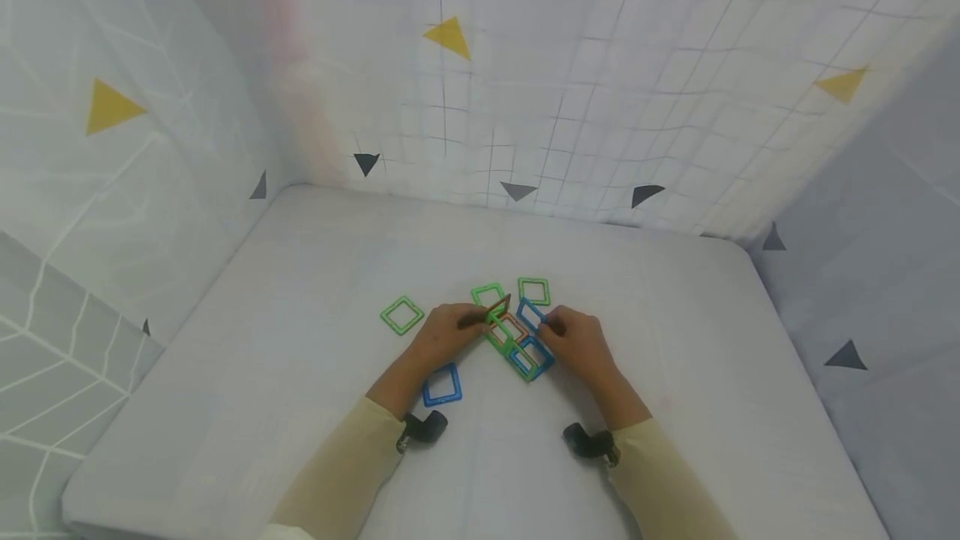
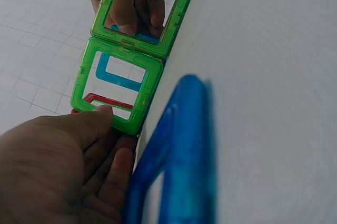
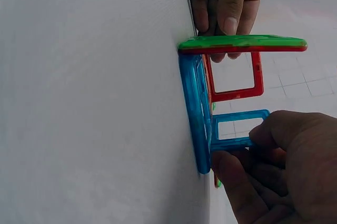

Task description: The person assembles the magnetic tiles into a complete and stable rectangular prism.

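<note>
Square magnetic tiles are joined into a small structure on the table. Two green tiles (image 2: 156, 71) stand side by side along one edge. A red tile (image 3: 259, 74) stands upright behind them, and a blue tile (image 1: 536, 354) lies flat at the base. My left hand (image 1: 447, 333) pinches the end of the nearer green tile, its thumb on the frame (image 2: 108, 112). Opposite it, my right hand (image 1: 581, 342) holds an upright blue tile (image 3: 239, 114) between thumb and fingers, its lower edge at the flat blue tile. The fingers partly hide both held edges.
A loose green tile (image 1: 402, 315) lies left of the left hand, and a blue tile (image 1: 442, 385) lies beside the left wrist. Two more green tiles (image 1: 534, 291) (image 1: 487, 293) are behind the structure. Patterned fabric walls (image 1: 555, 90) bound the pale table (image 1: 315, 273).
</note>
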`<action>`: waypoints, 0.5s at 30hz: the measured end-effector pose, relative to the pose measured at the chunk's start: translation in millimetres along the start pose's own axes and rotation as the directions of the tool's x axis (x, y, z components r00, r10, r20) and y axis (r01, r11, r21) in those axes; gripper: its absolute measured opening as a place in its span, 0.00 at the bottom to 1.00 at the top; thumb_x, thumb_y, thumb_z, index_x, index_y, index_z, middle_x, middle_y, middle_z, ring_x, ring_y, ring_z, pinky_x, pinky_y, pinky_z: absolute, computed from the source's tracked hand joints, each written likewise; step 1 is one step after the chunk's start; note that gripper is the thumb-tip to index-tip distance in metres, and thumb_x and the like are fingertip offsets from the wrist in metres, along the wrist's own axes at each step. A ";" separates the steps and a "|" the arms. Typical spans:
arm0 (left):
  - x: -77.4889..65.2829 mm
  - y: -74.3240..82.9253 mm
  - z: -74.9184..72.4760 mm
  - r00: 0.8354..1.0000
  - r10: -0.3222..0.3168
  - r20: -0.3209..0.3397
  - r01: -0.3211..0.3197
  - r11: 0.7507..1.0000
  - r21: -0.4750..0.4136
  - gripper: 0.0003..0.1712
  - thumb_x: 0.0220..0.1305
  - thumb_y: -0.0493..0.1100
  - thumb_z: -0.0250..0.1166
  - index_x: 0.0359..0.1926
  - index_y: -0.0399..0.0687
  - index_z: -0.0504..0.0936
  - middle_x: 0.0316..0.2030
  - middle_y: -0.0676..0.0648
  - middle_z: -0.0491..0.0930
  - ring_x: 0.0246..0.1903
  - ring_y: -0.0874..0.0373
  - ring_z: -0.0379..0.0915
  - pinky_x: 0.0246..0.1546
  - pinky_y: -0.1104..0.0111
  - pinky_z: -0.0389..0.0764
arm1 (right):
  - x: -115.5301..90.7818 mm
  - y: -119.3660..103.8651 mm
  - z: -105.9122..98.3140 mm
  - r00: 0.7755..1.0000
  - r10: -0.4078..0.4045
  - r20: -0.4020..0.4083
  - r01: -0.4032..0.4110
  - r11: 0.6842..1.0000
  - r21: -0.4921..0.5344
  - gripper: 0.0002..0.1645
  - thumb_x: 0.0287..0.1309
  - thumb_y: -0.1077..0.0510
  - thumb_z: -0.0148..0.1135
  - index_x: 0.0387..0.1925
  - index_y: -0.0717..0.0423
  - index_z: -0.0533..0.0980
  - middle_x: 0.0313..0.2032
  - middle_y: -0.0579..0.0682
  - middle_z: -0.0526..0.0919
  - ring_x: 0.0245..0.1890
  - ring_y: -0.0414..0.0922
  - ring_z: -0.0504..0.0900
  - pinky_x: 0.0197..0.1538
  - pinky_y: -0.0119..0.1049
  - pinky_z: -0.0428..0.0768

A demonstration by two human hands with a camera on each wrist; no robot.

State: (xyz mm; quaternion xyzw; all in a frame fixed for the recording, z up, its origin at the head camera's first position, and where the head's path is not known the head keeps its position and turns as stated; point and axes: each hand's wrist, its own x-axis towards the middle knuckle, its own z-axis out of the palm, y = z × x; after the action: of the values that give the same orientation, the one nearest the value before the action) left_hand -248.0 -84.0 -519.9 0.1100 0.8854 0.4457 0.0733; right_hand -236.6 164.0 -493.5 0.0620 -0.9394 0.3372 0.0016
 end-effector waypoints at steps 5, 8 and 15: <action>-0.3 0.3 0.3 1.000 0.005 -0.002 -0.005 1.000 -0.004 0.23 0.65 0.57 0.66 0.58 0.57 0.82 0.55 0.54 0.83 0.61 0.55 0.75 0.64 0.58 0.74 | 1.8 0.6 1.7 1.000 -0.021 -0.006 0.021 1.000 0.006 0.04 0.62 0.55 0.64 0.34 0.50 0.82 0.31 0.45 0.85 0.31 0.43 0.79 0.35 0.36 0.80; -0.3 0.0 0.2 1.000 0.018 -0.006 -0.018 1.000 -0.004 0.23 0.65 0.57 0.66 0.58 0.57 0.83 0.55 0.53 0.83 0.60 0.55 0.75 0.64 0.58 0.75 | 2.7 0.3 2.6 0.999 -0.038 -0.013 0.038 0.999 0.006 0.03 0.61 0.56 0.65 0.34 0.51 0.82 0.31 0.45 0.85 0.31 0.42 0.80 0.35 0.36 0.81; 1.1 -1.6 0.2 1.000 0.026 -0.010 -0.026 1.000 -0.009 0.22 0.66 0.57 0.66 0.57 0.57 0.83 0.55 0.53 0.83 0.60 0.56 0.76 0.64 0.58 0.75 | 3.9 -4.2 4.6 0.999 -0.042 0.006 0.041 0.999 0.021 0.03 0.61 0.57 0.66 0.35 0.52 0.82 0.32 0.46 0.86 0.33 0.43 0.81 0.39 0.39 0.83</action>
State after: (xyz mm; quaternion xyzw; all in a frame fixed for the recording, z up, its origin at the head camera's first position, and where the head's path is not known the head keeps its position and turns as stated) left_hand -249.2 -84.6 -521.4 0.1189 0.8822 0.4511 0.0639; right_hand -239.9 157.4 -494.2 0.0826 -0.9343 0.3468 0.0050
